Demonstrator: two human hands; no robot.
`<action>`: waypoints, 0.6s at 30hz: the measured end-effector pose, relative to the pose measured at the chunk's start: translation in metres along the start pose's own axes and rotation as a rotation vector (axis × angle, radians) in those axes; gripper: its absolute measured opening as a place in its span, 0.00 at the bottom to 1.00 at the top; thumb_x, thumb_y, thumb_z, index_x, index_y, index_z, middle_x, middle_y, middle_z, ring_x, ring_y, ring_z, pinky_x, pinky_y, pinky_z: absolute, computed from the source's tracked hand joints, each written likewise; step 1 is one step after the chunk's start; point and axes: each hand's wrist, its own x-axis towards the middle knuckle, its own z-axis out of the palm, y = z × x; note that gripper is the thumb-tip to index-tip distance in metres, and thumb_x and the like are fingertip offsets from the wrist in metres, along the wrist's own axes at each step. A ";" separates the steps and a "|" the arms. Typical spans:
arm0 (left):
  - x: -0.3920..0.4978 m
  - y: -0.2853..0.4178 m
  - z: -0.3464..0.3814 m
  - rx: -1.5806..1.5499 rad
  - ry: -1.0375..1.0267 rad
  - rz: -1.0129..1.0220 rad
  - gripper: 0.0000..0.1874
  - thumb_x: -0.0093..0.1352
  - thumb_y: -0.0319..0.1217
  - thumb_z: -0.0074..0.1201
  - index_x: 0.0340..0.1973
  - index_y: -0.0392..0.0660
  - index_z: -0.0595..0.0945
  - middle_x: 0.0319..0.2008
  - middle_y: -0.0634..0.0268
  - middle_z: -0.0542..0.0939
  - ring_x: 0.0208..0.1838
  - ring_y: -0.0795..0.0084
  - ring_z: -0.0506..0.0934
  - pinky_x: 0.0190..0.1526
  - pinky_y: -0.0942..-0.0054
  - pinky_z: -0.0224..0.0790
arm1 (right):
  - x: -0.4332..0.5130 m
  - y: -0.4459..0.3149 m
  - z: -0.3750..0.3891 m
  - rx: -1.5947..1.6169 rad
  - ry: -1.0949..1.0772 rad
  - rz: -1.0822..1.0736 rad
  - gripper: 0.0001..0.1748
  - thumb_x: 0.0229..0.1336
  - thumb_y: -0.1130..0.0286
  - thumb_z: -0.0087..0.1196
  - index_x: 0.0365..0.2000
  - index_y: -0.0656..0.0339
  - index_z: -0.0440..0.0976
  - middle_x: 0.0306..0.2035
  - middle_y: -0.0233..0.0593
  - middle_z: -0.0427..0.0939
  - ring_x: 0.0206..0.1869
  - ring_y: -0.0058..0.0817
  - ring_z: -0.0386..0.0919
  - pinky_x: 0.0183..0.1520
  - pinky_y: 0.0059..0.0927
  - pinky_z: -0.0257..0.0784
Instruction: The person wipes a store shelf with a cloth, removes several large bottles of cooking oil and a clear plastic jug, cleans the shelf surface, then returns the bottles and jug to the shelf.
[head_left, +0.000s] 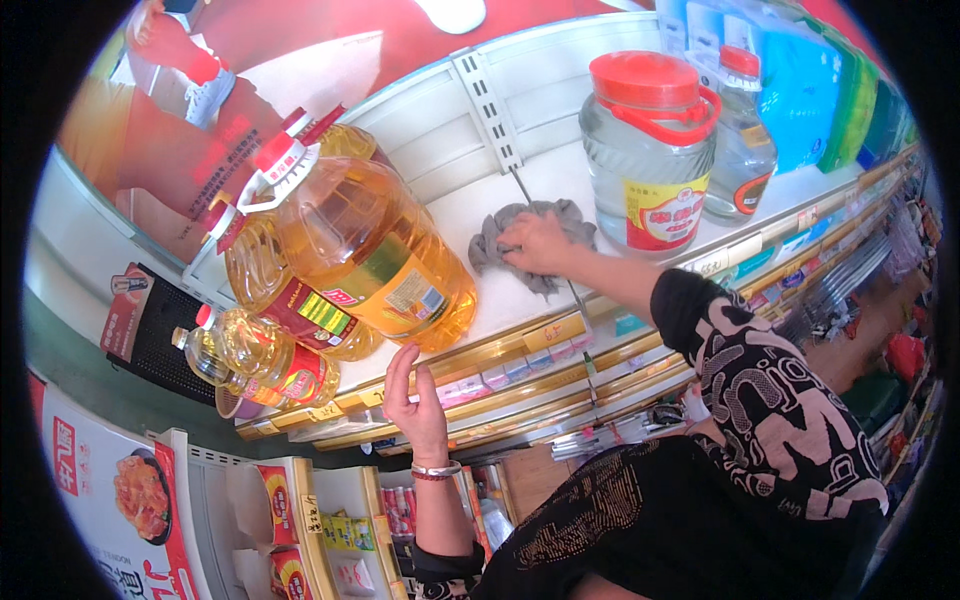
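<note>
My right hand presses on a crumpled grey cloth lying on the white shelf board, its fingers bent into the folds. To its right stands a large clear plastic jar with a red lid and handle. Left of the cloth is a big cooking oil bottle with a white handle. My left hand is raised in front of the shelf's edge, close to the base of that bottle, with fingers apart and nothing held. Whether its fingertips touch the bottle or edge cannot be told.
More oil bottles stand at the left. Behind the jar are a clear bottle and blue packs. Price-tag rails run along the shelf front, with stocked shelves below. Another shelf unit stands at the lower left.
</note>
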 end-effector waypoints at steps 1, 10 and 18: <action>0.003 0.002 0.000 -0.020 0.011 -0.014 0.14 0.65 0.17 0.49 0.45 0.33 0.81 0.48 0.54 0.81 0.53 0.62 0.78 0.58 0.68 0.66 | 0.000 -0.002 0.004 0.003 -0.024 -0.046 0.18 0.50 0.58 0.60 0.44 0.46 0.81 0.48 0.30 0.80 0.62 0.37 0.67 0.56 0.56 0.60; 0.079 0.042 -0.018 0.047 0.169 0.231 0.16 0.67 0.19 0.48 0.50 0.34 0.78 0.54 0.54 0.76 0.60 0.61 0.72 0.63 0.64 0.60 | -0.013 -0.017 -0.053 0.160 0.192 -0.037 0.17 0.47 0.56 0.61 0.39 0.45 0.84 0.49 0.41 0.78 0.62 0.35 0.67 0.66 0.57 0.50; 0.188 0.055 -0.009 -0.108 0.293 0.112 0.24 0.76 0.35 0.38 0.63 0.35 0.69 0.65 0.50 0.68 0.69 0.59 0.64 0.68 0.67 0.53 | 0.029 -0.113 -0.147 1.216 0.562 -0.082 0.18 0.57 0.68 0.57 0.47 0.66 0.78 0.41 0.41 0.82 0.42 0.25 0.79 0.49 0.27 0.73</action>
